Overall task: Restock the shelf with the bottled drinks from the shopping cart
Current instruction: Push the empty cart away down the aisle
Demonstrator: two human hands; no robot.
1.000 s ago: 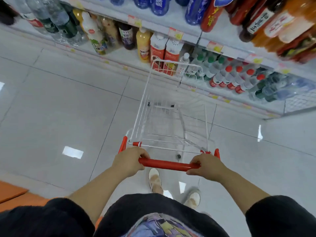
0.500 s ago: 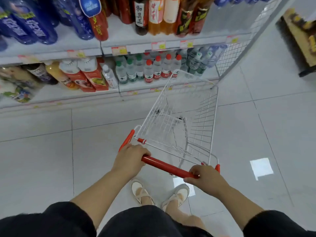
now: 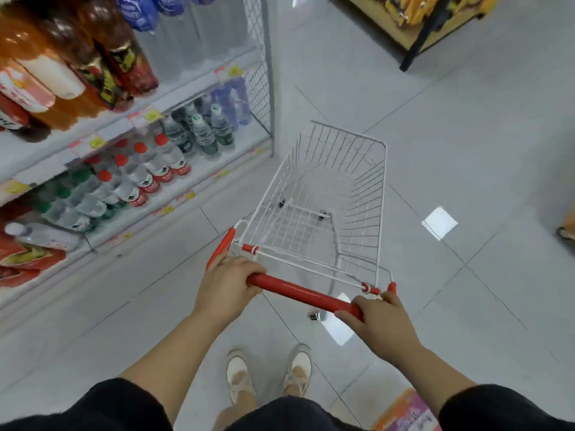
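A small white wire shopping cart [image 3: 381, 194] stands on the tiled floor in front of me, and I see no bottles in its basket. My left hand [image 3: 227, 286] grips the left end of its red handle bar [image 3: 303, 292]. My right hand [image 3: 381, 326] grips the right end of that bar. The drink shelf [image 3: 199, 164] runs along the left, with red-capped water bottles [image 3: 149, 172], green-capped bottles [image 3: 205, 132] and large brown and orange drink bottles [image 3: 93, 63] on the level above.
The shelf ends at a wire mesh side panel [image 3: 259, 88] just left of the cart's front. Another display stand [image 3: 429, 26] sits at the top right across the aisle. Open tiled floor [image 3: 466, 150] stretches ahead and to the right. My feet [image 3: 267, 377] are below the handle.
The cart and I have swung to the right, away from facing the shelf. The shelf has slid to the left side of the view. Both hands have kept their grip on the handle.
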